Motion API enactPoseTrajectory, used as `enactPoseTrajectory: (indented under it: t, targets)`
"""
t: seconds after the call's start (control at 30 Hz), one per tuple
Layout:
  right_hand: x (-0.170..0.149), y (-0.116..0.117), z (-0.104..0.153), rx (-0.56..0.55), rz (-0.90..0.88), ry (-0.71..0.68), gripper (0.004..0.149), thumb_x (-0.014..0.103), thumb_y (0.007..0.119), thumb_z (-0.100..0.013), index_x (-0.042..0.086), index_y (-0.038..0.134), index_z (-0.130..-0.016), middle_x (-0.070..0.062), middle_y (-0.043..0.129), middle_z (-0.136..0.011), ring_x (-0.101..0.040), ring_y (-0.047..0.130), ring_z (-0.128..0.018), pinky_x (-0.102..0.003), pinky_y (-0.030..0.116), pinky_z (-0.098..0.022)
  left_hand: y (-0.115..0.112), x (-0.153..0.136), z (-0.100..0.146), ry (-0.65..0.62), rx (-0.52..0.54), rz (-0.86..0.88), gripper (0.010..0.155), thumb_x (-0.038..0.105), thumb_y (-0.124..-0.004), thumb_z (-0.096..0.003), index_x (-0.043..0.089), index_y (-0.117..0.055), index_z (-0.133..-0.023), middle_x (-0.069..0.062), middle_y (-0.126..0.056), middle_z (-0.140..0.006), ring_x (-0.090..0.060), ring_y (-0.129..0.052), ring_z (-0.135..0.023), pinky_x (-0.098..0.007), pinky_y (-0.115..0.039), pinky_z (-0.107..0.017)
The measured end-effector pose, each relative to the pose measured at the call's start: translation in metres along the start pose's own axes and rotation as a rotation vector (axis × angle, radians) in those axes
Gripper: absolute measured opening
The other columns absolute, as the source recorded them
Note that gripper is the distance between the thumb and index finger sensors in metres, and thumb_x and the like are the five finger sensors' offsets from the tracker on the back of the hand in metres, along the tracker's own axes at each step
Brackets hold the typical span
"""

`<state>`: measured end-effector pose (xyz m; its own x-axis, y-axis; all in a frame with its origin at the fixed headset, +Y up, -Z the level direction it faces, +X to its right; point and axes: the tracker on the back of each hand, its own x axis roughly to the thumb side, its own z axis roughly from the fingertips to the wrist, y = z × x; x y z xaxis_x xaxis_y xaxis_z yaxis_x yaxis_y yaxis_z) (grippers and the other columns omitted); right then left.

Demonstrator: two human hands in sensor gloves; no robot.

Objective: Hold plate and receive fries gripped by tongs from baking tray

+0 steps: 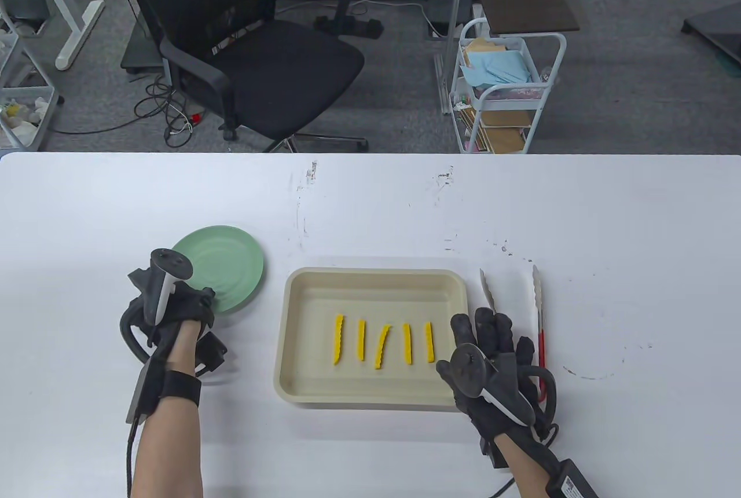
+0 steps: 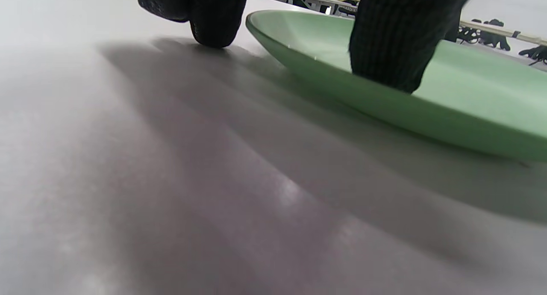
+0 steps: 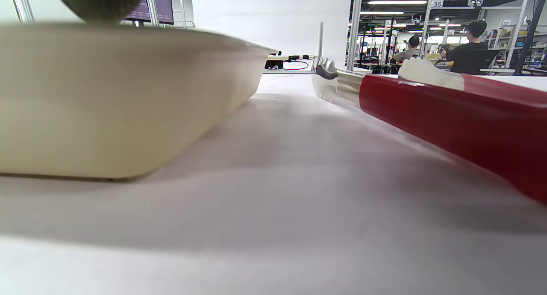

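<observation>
Resting on the table (image 1: pixel 370 202), the green plate (image 1: pixel 228 263) sits w/ its near rim under the left hand (image 1: pixel 168 312); in the left wrist view one gloved finger (image 2: pixel 393 42) lies on the plate's (image 2: pixel 384 102) inner slope just past the rim, another fingertip (image 2: pixel 213 25) touches the tabletop (image 2: pixel 171 179) just beside the rim. Whether the hand really grips the plate: cannot tell.

Right hand (image 1: pixel 492 359) lies flat, fingers spread, over the handle end of the tongs (image 1: pixel 538 312), btw the tray (image 1: pixel 301 301) and the far tong arm. Tongs' red grip (image 3: pixel 448 115) lies on the table just right of the tray wall (image 3: pixel 128 102). Cannot tell if the fingers have closed on them.

Five yellow fries (image 1: pixel 382 344) lie side by side in the cream baking tray, just left of the right fingers.
</observation>
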<state>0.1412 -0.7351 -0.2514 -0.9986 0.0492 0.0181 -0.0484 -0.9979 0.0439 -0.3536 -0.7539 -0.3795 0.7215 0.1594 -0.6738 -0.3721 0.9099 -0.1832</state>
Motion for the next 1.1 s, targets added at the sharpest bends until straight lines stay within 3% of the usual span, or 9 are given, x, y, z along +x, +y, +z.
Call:
enactPoseTrajectory:
  t: [0.27,0.43,0.6,0.7,0.77,0.8,0.87,0.97,1.1]
  targets:
    - [0.0,-0.001,0.001,0.005,0.009,0.013,0.079,0.062,0.061,-0.045,0.028,0.024,-0.107,-0.012,0.016,-0.11,-0.045,0.03,-0.105,-0.074,0.037,-0.067,0.006,0.003,-0.006,0.016,0.038,0.003,0.104,0.045,-0.089,-0.0511,-0.007,-0.02,-0.109,-0.024,-0.063,-0.105,-0.052,-0.064,-0.094,-0.071,-0.047,-0.067]
    - [0.002,-0.006,0.003,-0.019,-0.004,-0.003,0.079,0.061,0.061,-0.045,0.028,0.024,-0.107,-0.012,0.016,-0.11,-0.045,0.032,-0.105,-0.074,0.039,-0.067,0.01,-0.006,-0.009,0.037,0.018,0.055,0.102,0.041,-0.09,-0.0507,-0.008,-0.022,-0.108,-0.018,-0.069,-0.098,-0.048,-0.068,-0.089,-0.07,-0.048,-0.066]
    - [0.004,-0.008,0.004,-0.028,0.004,-0.011,0.08,0.061,0.062,-0.045,0.027,0.024,-0.107,-0.011,0.016,-0.11,-0.045,0.034,-0.105,-0.073,0.041,-0.067,0.016,-0.012,-0.004,-0.022,0.04,0.137,0.1,0.037,-0.091,-0.0501,-0.007,-0.024,-0.109,-0.011,-0.07,-0.092,-0.044,-0.071,-0.086,-0.07,-0.049,-0.066]
    - [0.004,-0.011,0.005,-0.042,0.003,-0.01,0.08,0.061,0.062,-0.045,0.027,0.024,-0.107,-0.011,0.014,-0.11,-0.045,0.035,-0.105,-0.073,0.043,-0.067,0.022,-0.016,0.002,-0.085,0.047,0.25,0.082,0.033,-0.089,-0.0517,-0.002,-0.041,-0.108,-0.003,-0.075,-0.083,-0.037,-0.078,-0.081,-0.068,-0.054,-0.067]
    - [0.003,-0.013,0.006,-0.051,-0.006,-0.008,0.079,0.061,0.062,-0.045,0.027,0.025,-0.107,-0.01,0.014,-0.11,-0.045,0.037,-0.105,-0.072,0.044,-0.066,0.022,-0.021,0.005,-0.091,0.051,0.315,0.054,0.03,-0.078,-0.056,-0.001,-0.06,-0.097,0.001,-0.089,-0.072,-0.032,-0.094,-0.072,-0.062,-0.067,-0.064]
    - [0.002,-0.014,0.006,-0.052,-0.011,-0.006,0.079,0.061,0.062,-0.045,0.027,0.025,-0.107,-0.01,0.014,-0.11,-0.045,0.038,-0.105,-0.072,0.044,-0.066,0.02,-0.023,0.006,-0.093,0.051,0.364,0.05,0.028,-0.078,-0.0559,-0.003,-0.063,-0.093,0.0,-0.093,-0.07,-0.033,-0.101,-0.068,-0.06,-0.073,-0.06]
    - [0.001,-0.014,0.006,-0.05,-0.02,-0.004,0.079,0.061,0.062,-0.045,0.028,0.025,-0.107,-0.011,0.014,-0.11,-0.046,0.039,-0.104,-0.072,0.045,-0.066,0.018,-0.028,0.007,-0.105,-0.008,0.424,0.046,0.026,-0.072,-0.0571,-0.004,-0.064,-0.09,-0.002,-0.095,-0.073,-0.031,-0.111,-0.06,-0.052,-0.085,-0.053]
    - [0.001,-0.014,0.005,-0.043,-0.024,-0.004,0.079,0.061,0.062,-0.045,0.027,0.024,-0.107,-0.012,0.014,-0.11,-0.046,0.04,-0.104,-0.072,0.046,-0.066,0.018,-0.037,0.01,-0.117,-0.051,0.67,0.046,0.024,-0.07,-0.0573,-0.007,-0.064,-0.091,-0.01,-0.095,-0.075,-0.037,-0.11,-0.061,-0.053,-0.086,-0.053]
    - [0.0,-0.014,0.005,-0.037,-0.027,-0.007,0.08,0.061,0.062,-0.045,0.027,0.024,-0.107,-0.013,0.014,-0.11,-0.046,0.041,-0.104,-0.072,0.046,-0.066,0.026,-0.043,0.021,-0.199,-0.063,0.833,0.048,0.025,-0.067,-0.0583,-0.007,-0.063,-0.093,-0.011,-0.095,-0.076,-0.036,-0.11,-0.062,-0.053,-0.085,-0.054]
